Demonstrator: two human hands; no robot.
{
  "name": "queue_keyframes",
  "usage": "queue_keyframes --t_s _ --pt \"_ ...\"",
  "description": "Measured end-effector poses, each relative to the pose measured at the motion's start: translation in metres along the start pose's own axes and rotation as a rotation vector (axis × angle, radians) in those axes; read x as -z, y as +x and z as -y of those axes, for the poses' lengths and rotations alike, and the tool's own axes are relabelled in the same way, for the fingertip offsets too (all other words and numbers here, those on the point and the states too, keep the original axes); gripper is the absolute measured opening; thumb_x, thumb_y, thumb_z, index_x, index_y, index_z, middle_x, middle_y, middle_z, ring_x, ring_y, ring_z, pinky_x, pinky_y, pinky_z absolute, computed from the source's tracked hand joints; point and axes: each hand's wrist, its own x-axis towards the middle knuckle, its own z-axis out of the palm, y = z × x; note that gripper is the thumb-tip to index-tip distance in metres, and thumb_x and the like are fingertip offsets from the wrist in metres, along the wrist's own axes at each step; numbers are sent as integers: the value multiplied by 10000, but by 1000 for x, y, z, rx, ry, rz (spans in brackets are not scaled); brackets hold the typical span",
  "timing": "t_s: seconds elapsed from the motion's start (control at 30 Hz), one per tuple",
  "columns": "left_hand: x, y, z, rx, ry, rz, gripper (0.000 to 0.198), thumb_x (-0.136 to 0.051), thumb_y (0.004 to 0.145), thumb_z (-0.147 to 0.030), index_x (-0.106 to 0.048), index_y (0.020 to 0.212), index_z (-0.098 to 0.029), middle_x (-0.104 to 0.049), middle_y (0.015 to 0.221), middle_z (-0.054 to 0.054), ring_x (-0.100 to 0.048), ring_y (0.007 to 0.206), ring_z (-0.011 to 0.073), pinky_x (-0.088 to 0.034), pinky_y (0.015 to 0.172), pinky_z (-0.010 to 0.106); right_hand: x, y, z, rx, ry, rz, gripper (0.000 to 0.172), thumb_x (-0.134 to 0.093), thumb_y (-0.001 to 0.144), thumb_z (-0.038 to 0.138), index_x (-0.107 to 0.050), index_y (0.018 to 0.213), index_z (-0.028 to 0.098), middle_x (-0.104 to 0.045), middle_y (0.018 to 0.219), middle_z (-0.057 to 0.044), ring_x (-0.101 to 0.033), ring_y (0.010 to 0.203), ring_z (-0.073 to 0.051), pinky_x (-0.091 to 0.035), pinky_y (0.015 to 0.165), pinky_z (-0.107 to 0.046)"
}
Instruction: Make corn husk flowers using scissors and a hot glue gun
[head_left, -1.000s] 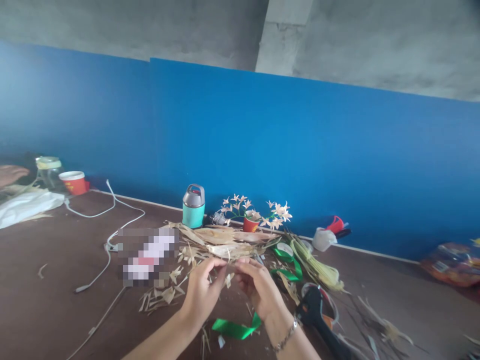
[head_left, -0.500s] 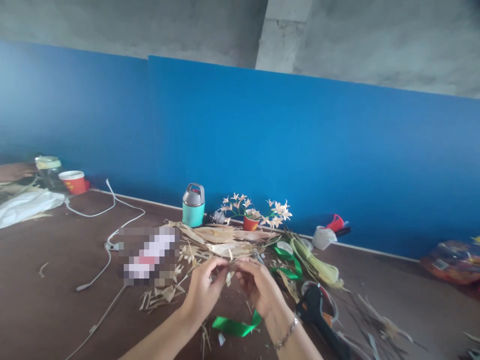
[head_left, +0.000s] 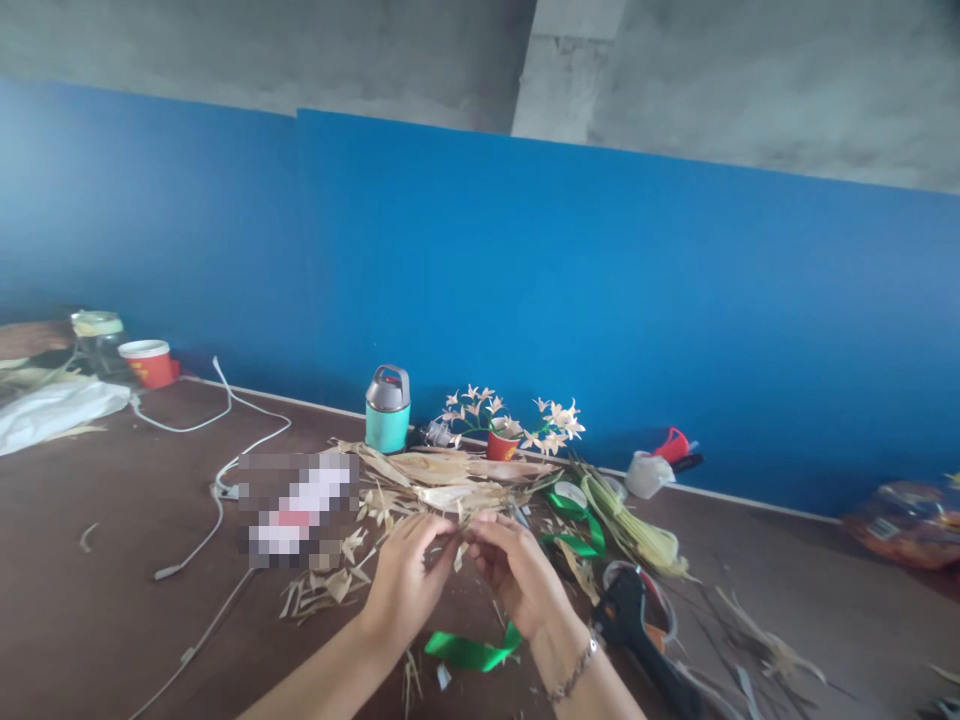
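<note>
My left hand [head_left: 409, 580] and my right hand [head_left: 514, 570] meet fingertip to fingertip above the brown table [head_left: 112, 600]. Both pinch a small pale piece of dried leaf [head_left: 457, 553] between them. Just beyond the fingers lies a pile of dried husks and leaf strips [head_left: 442, 480]. A green ribbon [head_left: 472, 652] lies on the table under my right wrist, which wears a bracelet. A black glue gun [head_left: 637, 625] rests to the right of my right hand.
A teal jar [head_left: 388, 410], a red cup of small paper flowers [head_left: 506, 425] and a green ribbon roll [head_left: 574, 515] stand by the blue wall. A white cable [head_left: 217, 480] runs at left. A red cup [head_left: 150, 363], glass jar and white bag sit far left.
My hands stay together on the small leaf piece with only slight finger shifts. The other person's hand at the far left edge has drawn out of view.
</note>
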Motion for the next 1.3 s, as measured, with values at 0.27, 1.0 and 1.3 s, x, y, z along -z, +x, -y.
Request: queue_keyframes --t_s 0.27,1.0,1.3 --pt "6 3 0 -50 103 -76 95 -533 820 -210 -617 776 -215 -677 744 21 -600 722 181 -432 695 299 -10 -10 2 -7 -9 27 203 -761 558 218 -639 692 127 -670 597 -22 -587 471 -86 -444 429 -144" --pt "6 0 -2 131 -78 -210 135 -522 810 -290 -593 726 -213 -643 716 19 -593 717 186 -459 691 309 -21 -24 -6 -86 -85 164 263 -747 626 309 -547 681 147 -667 608 -18 -542 406 -60 -355 360 -123" --pt "9 4 -4 268 -359 -159 200 -574 767 -374 -618 715 -186 -626 697 27 -590 677 180 -472 642 283 -21 -25 -11 -73 -136 168 312 -744 619 393 -545 681 162 -677 600 -4 -542 387 -64 -340 357 -129"
